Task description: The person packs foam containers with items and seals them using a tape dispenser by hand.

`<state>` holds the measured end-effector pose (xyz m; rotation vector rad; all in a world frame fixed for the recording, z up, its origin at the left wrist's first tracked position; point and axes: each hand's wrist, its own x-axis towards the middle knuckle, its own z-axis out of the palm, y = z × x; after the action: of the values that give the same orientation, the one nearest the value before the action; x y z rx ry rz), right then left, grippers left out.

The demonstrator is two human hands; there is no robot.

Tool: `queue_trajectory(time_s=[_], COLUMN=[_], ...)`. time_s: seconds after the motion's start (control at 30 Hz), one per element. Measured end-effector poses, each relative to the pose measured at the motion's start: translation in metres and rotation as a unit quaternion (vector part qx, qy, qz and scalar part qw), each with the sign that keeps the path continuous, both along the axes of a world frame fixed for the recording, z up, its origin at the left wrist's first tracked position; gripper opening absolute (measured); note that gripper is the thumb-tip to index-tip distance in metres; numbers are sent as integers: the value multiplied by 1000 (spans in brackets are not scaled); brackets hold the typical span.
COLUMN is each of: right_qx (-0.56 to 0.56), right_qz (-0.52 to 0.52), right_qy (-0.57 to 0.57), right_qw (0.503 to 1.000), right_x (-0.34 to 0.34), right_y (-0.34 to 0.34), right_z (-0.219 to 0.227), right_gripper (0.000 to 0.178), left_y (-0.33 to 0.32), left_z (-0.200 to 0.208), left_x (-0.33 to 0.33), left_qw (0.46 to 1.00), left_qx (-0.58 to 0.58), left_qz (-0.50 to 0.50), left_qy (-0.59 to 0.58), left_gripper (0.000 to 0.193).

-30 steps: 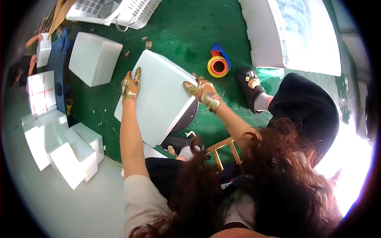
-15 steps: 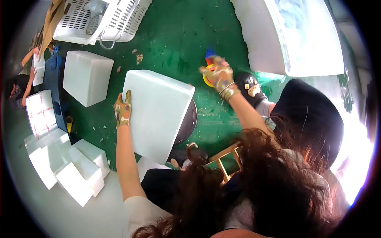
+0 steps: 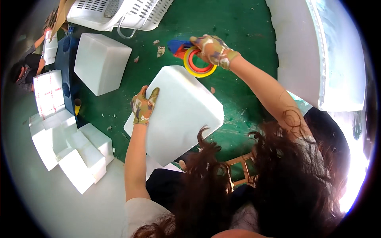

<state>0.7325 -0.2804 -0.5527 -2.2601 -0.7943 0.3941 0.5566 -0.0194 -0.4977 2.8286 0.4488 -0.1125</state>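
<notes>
Your right hand (image 3: 214,49) grips the tape dispenser (image 3: 188,60) above the green floor (image 3: 243,95); your left hand (image 3: 143,105) clasps the white box (image 3: 182,115) (keep it steady).

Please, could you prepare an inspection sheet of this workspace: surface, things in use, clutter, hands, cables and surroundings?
Surface: green floor, marked with small pale flecks.
Things in use: white box in front of the person; tape dispenser at its far edge, contact unclear.
Clutter: scraps on the floor; another white box to the left; a cluster of white boxes farther left.
Hands: left gloved hand on the side of the box in front; right gloved hand holding the dispenser.
Cables: nothing seen.
Surroundings: white basket at the far side; large white container at right; another person at far left.
</notes>
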Motion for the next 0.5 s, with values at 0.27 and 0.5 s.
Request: queue_trajectory(time_s=[0.27, 0.5], right_qx=[-42, -125], right_qz=[135, 219], right_qy=[-8, -76], right_qw=[990, 965], right_x=[20, 28], right_y=[21, 26], right_z=[14, 36], right_gripper=[35, 37], left_y=[-4, -5], left_z=[6, 7], left_x=[4, 1], left_qw=[999, 999], left_qx=[-31, -8], left_qz=[11, 23], left_qy=[22, 30], left_gripper=[51, 51])
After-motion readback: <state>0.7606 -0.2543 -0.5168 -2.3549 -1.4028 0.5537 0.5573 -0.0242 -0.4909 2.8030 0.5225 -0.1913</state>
